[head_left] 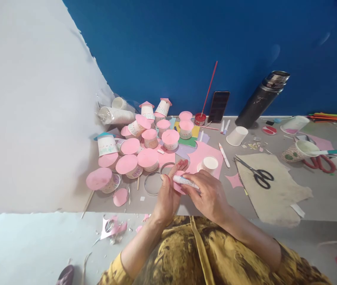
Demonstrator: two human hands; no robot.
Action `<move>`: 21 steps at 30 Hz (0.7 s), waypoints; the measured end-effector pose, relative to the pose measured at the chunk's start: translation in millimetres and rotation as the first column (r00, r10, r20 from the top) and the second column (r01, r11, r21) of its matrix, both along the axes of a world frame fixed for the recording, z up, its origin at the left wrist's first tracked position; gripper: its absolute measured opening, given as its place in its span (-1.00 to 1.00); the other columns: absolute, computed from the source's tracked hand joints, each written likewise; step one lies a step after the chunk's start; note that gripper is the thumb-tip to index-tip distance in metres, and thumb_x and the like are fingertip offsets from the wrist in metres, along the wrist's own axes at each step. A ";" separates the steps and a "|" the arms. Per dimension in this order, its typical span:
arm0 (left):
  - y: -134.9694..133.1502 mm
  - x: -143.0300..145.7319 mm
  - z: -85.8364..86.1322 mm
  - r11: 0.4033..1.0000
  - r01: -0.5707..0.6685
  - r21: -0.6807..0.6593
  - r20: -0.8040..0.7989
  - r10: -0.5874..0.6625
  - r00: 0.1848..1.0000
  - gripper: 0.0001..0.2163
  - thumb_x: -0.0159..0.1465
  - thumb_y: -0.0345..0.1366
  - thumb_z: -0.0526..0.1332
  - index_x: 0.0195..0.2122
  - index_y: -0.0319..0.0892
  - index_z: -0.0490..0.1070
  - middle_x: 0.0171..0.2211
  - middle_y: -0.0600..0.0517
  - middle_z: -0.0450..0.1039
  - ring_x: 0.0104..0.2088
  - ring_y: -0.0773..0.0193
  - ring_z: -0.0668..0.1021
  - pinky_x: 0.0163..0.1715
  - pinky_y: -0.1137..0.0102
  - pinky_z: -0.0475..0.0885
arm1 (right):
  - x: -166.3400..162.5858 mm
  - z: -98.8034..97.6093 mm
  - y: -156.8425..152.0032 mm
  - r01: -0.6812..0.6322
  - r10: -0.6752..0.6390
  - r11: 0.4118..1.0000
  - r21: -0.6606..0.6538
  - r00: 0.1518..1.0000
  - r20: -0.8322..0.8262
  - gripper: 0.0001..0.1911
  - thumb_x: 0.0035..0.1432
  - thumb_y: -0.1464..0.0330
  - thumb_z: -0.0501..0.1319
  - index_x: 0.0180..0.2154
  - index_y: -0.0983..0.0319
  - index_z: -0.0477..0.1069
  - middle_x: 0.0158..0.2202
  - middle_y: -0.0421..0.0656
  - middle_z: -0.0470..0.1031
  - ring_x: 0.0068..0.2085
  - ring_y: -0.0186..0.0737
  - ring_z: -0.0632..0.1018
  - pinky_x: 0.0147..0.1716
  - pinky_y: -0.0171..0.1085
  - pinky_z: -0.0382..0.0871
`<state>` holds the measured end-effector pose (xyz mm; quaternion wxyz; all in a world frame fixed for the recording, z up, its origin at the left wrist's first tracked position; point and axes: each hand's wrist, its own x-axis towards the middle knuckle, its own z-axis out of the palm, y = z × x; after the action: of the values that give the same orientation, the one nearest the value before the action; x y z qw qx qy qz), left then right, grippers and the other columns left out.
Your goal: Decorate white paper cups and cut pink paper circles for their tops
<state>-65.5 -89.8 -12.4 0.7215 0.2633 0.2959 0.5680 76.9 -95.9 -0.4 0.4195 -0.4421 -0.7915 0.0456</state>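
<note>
My left hand [168, 194] holds a small pink paper circle [179, 186] flat against its fingers. My right hand [208, 194] grips a white glue stick [184, 181] and presses its tip onto that pink circle. Both hands hover over the grey floor just in front of my lap. A white paper cup [210, 163] stands on a pink paper sheet [204, 152] just beyond my hands. To the left lies a crowd of paper cups capped with pink circles [134, 158].
Black scissors [257, 174] lie on a beige cloth [275, 186] to the right. A dark flask [262, 99], a phone [218, 106] and a red paint pot [199, 118] stand against the blue wall. A metal ring [152, 184] and pink scraps lie near my left hand.
</note>
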 end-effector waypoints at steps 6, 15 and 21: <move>0.8 -23.5 6.4 0.971 -0.201 0.129 -0.444 0.238 0.864 -0.68 0.25 0.00 0.42 -0.08 -0.08 0.62 -0.06 -0.04 0.61 0.02 0.08 0.57 0.05 0.28 0.41 | 7.6 4.3 1.2 0.083 -0.083 0.995 0.057 0.997 -0.007 -0.84 0.41 0.36 0.28 -0.01 0.14 0.55 -0.27 -0.13 0.70 -0.27 -0.13 0.62 -0.24 -0.18 0.47; -2.3 -25.4 19.4 0.956 -0.030 0.291 -0.790 0.258 0.556 -0.78 0.27 -0.18 0.29 -0.50 -0.10 0.47 -0.49 0.08 0.45 -0.39 0.19 0.44 -0.28 0.32 0.28 | 6.1 7.5 -1.2 0.040 -0.041 0.998 0.051 0.999 0.025 -0.86 0.41 0.39 0.28 -0.02 0.15 0.52 -0.28 -0.14 0.71 -0.27 -0.12 0.62 -0.24 -0.15 0.45; 0.3 -27.4 14.8 0.956 -0.076 0.283 -0.798 0.279 0.534 -0.80 0.20 -0.26 0.26 -0.57 -0.09 0.39 -0.49 0.08 0.44 -0.41 0.19 0.42 -0.31 0.32 0.27 | 9.2 8.5 -1.0 0.080 -0.083 0.994 0.077 0.995 0.046 -0.87 0.38 0.41 0.32 -0.05 0.15 0.53 -0.30 -0.15 0.70 -0.29 -0.13 0.62 -0.26 -0.17 0.43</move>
<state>-92.9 -89.5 2.4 0.4013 0.5442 0.5634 0.4748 86.1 -97.0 8.0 0.4177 -0.4589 -0.7840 -0.0123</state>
